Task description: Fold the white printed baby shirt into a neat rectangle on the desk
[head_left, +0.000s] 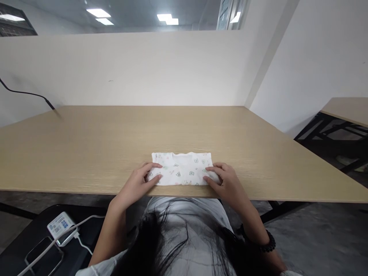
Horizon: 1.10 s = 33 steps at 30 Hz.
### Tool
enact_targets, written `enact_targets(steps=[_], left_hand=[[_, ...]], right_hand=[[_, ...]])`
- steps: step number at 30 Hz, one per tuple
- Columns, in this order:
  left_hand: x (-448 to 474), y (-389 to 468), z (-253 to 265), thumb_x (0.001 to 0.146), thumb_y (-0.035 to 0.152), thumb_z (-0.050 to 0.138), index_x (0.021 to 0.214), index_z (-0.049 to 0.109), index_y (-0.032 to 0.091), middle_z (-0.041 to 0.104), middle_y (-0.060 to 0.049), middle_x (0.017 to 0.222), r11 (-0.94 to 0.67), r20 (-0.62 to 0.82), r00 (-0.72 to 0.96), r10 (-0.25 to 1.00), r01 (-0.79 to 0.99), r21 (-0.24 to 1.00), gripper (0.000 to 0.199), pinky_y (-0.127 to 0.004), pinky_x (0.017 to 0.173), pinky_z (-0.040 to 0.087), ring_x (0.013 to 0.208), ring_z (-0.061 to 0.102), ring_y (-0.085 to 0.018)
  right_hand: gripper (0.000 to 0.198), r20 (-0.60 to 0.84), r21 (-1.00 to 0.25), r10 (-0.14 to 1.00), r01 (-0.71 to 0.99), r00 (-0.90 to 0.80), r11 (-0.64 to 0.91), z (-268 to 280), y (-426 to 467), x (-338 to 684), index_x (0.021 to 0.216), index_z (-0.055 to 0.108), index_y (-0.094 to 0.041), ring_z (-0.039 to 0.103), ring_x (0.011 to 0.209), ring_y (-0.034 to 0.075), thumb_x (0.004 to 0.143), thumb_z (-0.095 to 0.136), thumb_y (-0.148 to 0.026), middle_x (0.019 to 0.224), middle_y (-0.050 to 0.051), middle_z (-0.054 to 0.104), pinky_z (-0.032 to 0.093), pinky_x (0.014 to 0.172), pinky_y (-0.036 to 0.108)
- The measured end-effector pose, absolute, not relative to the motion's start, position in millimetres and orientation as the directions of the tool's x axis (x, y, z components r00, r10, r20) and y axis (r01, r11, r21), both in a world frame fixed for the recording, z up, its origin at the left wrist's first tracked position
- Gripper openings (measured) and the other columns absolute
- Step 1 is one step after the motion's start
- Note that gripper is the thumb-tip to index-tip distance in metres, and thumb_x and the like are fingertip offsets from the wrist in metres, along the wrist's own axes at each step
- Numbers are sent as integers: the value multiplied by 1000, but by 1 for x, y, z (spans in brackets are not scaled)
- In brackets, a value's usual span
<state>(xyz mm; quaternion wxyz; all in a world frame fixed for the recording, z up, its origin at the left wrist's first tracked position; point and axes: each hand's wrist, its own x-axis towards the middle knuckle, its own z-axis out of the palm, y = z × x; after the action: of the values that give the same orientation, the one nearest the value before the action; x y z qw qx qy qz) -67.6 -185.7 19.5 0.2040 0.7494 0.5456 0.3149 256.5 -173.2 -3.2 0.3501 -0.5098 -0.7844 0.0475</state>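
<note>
Folded cloth [182,171], white with small animal-like prints, lies flat on the wooden table [172,130], close to the near edge. Clock taken with the cloth as hub, 12 o'clock pointing away from the person. Outline: wide, low strip, long sides at 12 and 6; shallow dip noted in the middle of the 12 o'clock edge. Left hand [139,179] at 9 o'clock, thumb and index finger spread apart, both tips resting on the cloth's end; remaining fingers mostly hidden behind the index, state cannot be told. Right hand [228,182] at 3 o'clock, near mirror of the left: thumb and index finger spread, tips on the opposite end; other fingers bent close together beside it, partly covered. Whether either hand presses or merely rests: cannot tell. Dark beaded bracelet [270,243] on the right wrist, roughly 4 o'clock. Light shirt [186,241] of the person at 6, loose dark hair hanging over it. Black chair [83,214] at 8 o'clock, below table level, bearing a white device [61,228] with blue print on its label; white cable [43,251] runs across it. Black cord [27,93] near 10 o'clock, white partition [143,69] at 12, second table [349,106] between 2 and 3.
</note>
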Motion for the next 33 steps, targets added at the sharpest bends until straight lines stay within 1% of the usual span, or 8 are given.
enact_targets(steps=[4, 7, 11, 16, 21, 25, 28, 33], left_hand=[[-51, -196, 26, 92, 39, 58, 123, 62, 25, 45, -13, 142, -401, 434, 183, 882, 774, 490, 35, -49, 110, 40, 134, 44, -31], [-35, -201, 32, 95, 43, 55, 130, 59, 27, 36, -11, 156, -504, 403, 344, 848, 759, 412, 38, -52, 116, 34, 144, 35, -32], [-23, -200, 35, 96, 49, 52, 142, 49, 26, 47, -11, 152, -541, 223, 496, 839, 726, 424, 51, -48, 115, 37, 140, 43, -29], [-27, -207, 40, 83, 42, 73, 143, 48, 25, 54, -11, 143, -551, 141, 546, 826, 730, 405, 68, -42, 106, 45, 130, 51, -30], [-34, -227, 56, 91, 17, 56, 122, 66, 24, 70, -7, 116, -547, 98, 574, 813, 695, 466, 34, -36, 93, 50, 107, 65, -24], [-38, -240, 72, 93, 21, 54, 112, 72, 22, 74, -6, 97, -650, 25, 807, 590, 456, 608, 26, -29, 79, 52, 88, 69, -20], [-37, -243, 75, 95, 27, 54, 109, 73, 20, 75, -9, 91, -662, 39, 919, 392, 252, 706, 24, -27, 74, 53, 82, 69, -20], [-29, -233, 64, 101, 30, 43, 102, 73, 19, 74, -10, 86, -660, 39, 920, 389, 249, 709, 32, -27, 71, 51, 78, 68, -19]], right_hand=[[46, 538, -306, 757, 751, -372, 586, 7, -181, 248, 128, 63, -20, 39, 142, 35, 92, 60, -48, 150, 18, 47, 34, 114, 58], [54, 390, -289, 742, 693, -545, 661, 13, -188, 239, 141, 52, -26, 41, 143, 31, 93, 59, -49, 151, 12, 49, 28, 117, 61], [62, 316, -296, 736, 675, -599, 676, 14, -192, 235, 148, 45, -26, 47, 139, 29, 93, 59, -50, 146, 12, 55, 27, 118, 62], [52, 311, -305, 710, 641, -631, 704, 15, -198, 243, 143, 50, -27, 52, 134, 26, 93, 62, -37, 144, 9, 58, 34, 116, 54], [34, 261, -368, 732, 636, -629, 678, 33, -223, 251, 119, 67, -25, 68, 106, 23, 94, 49, -12, 113, 6, 74, 44, 104, 46], [19, 98, -526, 681, 544, -725, 654, 58, -245, 262, 103, 73, -26, 70, 86, 20, 90, 61, -19, 90, 1, 76, 50, 90, 35], [21, -15, -670, 523, 397, -852, 627, 68, -253, 266, 106, 74, -26, 70, 81, 17, 87, 71, -36, 87, 0, 76, 52, 76, 26], [29, 35, -644, 598, 439, -801, 626, 52, -246, 243, 120, 68, -22, 69, 96, 18, 99, 49, -28, 106, 5, 75, 52, 85, 27]])
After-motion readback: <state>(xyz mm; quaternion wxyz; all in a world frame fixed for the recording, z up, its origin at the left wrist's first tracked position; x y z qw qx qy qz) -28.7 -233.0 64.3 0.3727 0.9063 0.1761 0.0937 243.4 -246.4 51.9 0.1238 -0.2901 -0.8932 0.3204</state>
